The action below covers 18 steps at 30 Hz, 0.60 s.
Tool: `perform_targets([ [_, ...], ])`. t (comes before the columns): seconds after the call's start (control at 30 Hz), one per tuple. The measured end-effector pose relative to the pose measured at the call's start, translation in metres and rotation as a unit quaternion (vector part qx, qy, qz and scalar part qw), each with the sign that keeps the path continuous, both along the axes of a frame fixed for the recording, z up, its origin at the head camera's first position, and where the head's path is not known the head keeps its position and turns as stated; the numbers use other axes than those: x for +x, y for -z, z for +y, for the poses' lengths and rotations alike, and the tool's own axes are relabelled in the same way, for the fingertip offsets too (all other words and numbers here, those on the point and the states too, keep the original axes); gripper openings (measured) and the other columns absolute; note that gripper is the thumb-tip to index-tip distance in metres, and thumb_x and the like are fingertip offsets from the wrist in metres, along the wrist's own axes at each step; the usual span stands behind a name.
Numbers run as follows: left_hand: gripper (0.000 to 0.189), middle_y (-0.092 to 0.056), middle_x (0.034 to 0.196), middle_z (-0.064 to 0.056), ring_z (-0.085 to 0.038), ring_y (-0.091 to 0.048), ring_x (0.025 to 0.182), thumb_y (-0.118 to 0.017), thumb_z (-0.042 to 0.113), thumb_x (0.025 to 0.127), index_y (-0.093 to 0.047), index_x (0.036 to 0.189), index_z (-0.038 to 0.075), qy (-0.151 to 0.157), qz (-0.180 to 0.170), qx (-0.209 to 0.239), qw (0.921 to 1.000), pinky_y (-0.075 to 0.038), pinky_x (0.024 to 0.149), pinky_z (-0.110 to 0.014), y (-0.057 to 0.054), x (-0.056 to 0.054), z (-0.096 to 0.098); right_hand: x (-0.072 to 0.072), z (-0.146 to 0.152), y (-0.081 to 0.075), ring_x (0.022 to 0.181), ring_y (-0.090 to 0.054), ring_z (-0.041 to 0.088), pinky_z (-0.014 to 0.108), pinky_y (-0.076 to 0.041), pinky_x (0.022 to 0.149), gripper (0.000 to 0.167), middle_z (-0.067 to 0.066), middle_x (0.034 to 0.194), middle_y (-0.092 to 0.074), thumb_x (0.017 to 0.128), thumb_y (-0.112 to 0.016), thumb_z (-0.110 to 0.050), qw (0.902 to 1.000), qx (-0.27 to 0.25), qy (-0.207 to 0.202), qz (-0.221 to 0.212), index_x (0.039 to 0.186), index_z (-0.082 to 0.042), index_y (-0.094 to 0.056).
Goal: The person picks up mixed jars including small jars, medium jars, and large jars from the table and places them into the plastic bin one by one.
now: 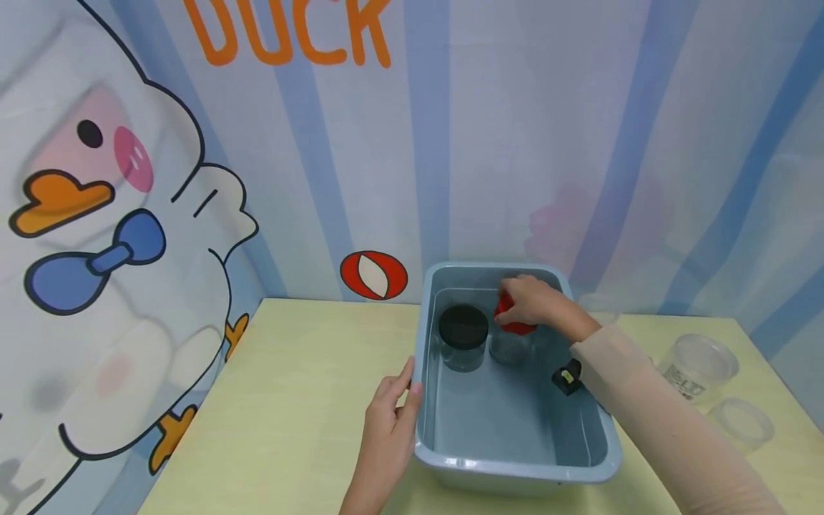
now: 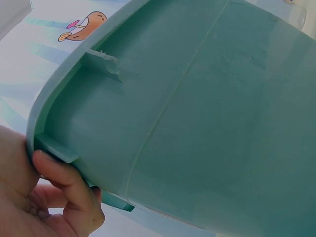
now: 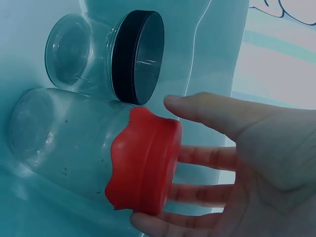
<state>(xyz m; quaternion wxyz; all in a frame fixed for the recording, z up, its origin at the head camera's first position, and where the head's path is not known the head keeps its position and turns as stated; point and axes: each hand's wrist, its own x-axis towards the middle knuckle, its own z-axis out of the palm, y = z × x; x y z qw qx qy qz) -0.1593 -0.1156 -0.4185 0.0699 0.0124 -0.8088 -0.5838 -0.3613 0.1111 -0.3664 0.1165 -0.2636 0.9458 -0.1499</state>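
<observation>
Right hand (image 1: 536,300) spread about the soft-looking red lid (image 3: 145,163), left hand (image 1: 389,422) gripping the tub (image 1: 489,465); the jar (image 3: 64,143), probably light but slippery, best held mid-body

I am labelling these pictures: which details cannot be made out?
- Head view: print on the clear round container, too small.
- Head view: part of the red wavy-edged lid, covered by the right hand.
- Left wrist view: inside of the blue-grey rectangular plastic tub, hidden by its wall.
</observation>
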Motion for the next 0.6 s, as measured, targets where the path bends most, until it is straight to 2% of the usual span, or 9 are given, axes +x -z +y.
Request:
perform_targets([
  [0.3, 0.051, -0.055, 0.111, -0.008, -0.02, -0.055, 0.101, -0.05, 0.029, 0.106, -0.042, 0.151, 0.007, -0.001, -0.004, -0.001, 1.0, -0.054, 0.092, -0.032, 0.0, 0.0, 0.0, 0.001, 0.0, -0.004, 0.105, -0.054, 0.037, 0.043, -0.057, 0.074, 0.047, 0.024, 0.118, -0.056, 0.093, -0.069, -0.023, 0.9998, 0.001, 0.015, -0.013, 0.126, 0.007, -0.056],
  [0.6, 0.049, -0.055, 0.112, -0.008, -0.021, -0.056, 0.103, -0.05, 0.026, 0.107, -0.041, 0.151, 0.007, 0.001, -0.003, 0.004, 1.0, -0.053, 0.092, -0.031, -0.001, 0.001, 0.0, 0.002, 0.001, -0.017, 0.103, -0.057, 0.036, 0.042, -0.057, 0.076, 0.047, 0.025, 0.118, -0.059, 0.093, -0.069, -0.021, 0.9998, 0.002, 0.012, -0.015, 0.126, 0.01, -0.056],
])
